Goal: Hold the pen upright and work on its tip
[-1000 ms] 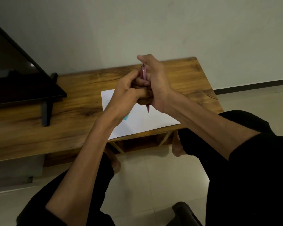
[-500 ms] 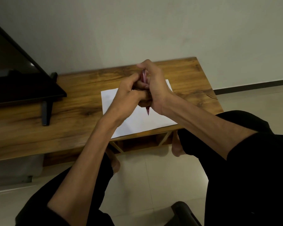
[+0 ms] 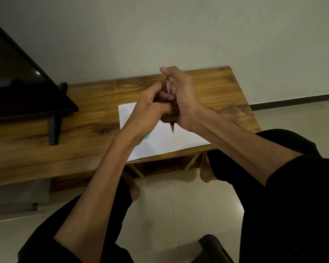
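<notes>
Both hands are clasped together above a white sheet of paper (image 3: 180,141) on a low wooden table (image 3: 87,128). My right hand (image 3: 182,97) grips a red pen (image 3: 168,86) held upright, its tip (image 3: 172,130) pointing down just over the paper. My left hand (image 3: 148,109) wraps its curled fingers round the pen's middle and round the right hand's fingers. The pen's middle is hidden inside the two fists. A small teal mark (image 3: 147,137) shows on the paper beside my left wrist.
A dark flat screen (image 3: 17,88) on a black stand foot (image 3: 54,128) fills the table's left part. A plain wall stands right behind the table. My black-clad knees, bare feet (image 3: 205,171) and tiled floor lie below, with a black rounded object (image 3: 213,247) at the bottom edge.
The clasped hands and pen dipped slightly toward the paper half a second ago, then rose back to about where they were. The teal mark shows again beside the left wrist.
</notes>
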